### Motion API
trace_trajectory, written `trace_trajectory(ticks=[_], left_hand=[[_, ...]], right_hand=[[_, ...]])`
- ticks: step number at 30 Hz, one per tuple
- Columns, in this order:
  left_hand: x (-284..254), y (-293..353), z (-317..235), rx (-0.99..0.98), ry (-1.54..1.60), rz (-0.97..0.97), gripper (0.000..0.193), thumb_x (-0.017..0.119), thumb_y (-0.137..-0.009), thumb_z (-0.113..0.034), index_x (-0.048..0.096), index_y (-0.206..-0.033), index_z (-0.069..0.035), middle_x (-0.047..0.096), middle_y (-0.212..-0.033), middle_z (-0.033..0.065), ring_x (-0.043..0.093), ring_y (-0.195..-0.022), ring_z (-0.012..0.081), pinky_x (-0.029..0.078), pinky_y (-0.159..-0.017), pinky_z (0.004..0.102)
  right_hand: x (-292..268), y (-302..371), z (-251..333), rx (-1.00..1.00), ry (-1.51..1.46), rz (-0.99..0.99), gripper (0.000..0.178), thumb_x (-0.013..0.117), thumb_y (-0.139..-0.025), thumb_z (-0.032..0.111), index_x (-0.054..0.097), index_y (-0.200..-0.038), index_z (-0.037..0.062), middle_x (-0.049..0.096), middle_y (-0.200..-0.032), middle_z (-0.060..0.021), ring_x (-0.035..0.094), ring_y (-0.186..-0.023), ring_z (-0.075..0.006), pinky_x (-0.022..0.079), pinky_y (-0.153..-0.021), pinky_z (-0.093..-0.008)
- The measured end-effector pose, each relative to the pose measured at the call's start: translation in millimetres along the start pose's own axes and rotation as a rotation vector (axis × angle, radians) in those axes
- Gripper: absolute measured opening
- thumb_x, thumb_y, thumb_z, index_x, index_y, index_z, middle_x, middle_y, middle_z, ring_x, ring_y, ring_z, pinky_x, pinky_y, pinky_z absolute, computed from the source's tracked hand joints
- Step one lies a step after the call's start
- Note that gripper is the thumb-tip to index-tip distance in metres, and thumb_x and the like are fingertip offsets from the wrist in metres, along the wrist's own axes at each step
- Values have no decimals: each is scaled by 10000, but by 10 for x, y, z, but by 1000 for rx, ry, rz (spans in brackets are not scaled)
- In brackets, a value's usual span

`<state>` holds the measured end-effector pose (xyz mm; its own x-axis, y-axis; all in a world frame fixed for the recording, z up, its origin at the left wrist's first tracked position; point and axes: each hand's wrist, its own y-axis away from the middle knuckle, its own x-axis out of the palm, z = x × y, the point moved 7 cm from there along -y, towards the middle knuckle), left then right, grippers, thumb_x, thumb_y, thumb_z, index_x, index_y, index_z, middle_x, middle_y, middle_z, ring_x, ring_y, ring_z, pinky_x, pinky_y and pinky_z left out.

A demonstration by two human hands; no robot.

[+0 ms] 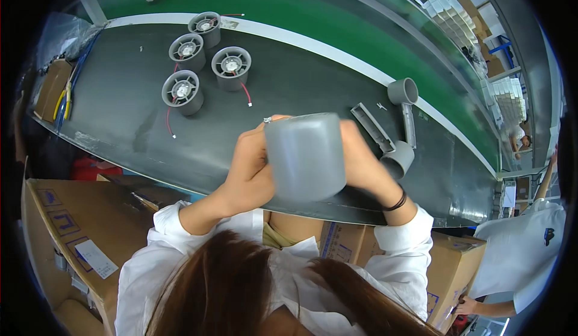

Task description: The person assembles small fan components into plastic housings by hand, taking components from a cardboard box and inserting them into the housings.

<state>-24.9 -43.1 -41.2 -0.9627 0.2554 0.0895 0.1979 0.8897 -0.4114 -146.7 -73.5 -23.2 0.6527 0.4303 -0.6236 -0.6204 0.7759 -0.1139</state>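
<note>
Raised above the near edge of the dark table, a grey cylindrical plastic housing (306, 158) is between my two hands. My left hand (251, 170) is closed round its left side. At its right side my right hand (360, 158) grips it, fingers hidden behind the housing and slightly blurred. Beyond them stand several grey round housings with small fans inside, one of them a fan housing (231, 66) with a red wire trailing out. To the right lie a grey housing with a long handle (408, 119) and a narrow grey trough-shaped piece (372, 128).
A green conveyor belt (289, 12) runs past the table's far edge. Yellow-handled pliers (62, 104) sit by a small cardboard box (53, 89) at left. Open cartons (90, 215) flank me below the table. A person in a light shirt (518, 249) stands at right.
</note>
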Motion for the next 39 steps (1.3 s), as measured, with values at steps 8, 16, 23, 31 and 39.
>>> trace_trajectory(ticks=[8,16,23,31,39], left_hand=[[-135,68,-76,-35,329,-41,293,557,-892,-219,562,-1012,48,625,-922,173,603,-893,260,479,-797,384],[-146,261,-25,-187,835,169,390,585,-857,-328,532,-899,57,562,-700,161,569,-620,245,463,-595,319],[-127,448,-107,-548,431,236,211,592,-833,-130,562,-879,74,560,-631,133,582,-521,211,470,-464,331],[-350,429,-166,-287,-828,219,189,634,-777,-107,636,-890,44,578,-737,261,567,-703,420,434,-589,411],[-137,179,-164,-204,-924,354,260,667,-777,-184,661,-936,22,594,-693,235,589,-671,392,449,-597,425]], right_hand=[[-184,-512,-131,98,125,-274,276,633,-768,34,653,-1043,20,674,-891,-140,652,-769,-211,514,-736,-308],[121,-1083,197,-222,234,-194,652,717,-695,110,463,-1294,53,483,-1309,-192,432,-1225,-356,336,-1050,-418],[397,-1183,-53,-217,323,-65,666,678,-676,41,447,-1296,112,512,-1198,-138,489,-1150,-331,443,-932,-406],[57,-594,16,128,590,-293,555,743,-641,178,496,-1114,26,579,-1101,-150,599,-986,-345,503,-813,-426],[-120,-285,-122,61,411,-518,614,669,-756,191,457,-1311,35,395,-1387,-232,378,-1268,-392,335,-1058,-440]])
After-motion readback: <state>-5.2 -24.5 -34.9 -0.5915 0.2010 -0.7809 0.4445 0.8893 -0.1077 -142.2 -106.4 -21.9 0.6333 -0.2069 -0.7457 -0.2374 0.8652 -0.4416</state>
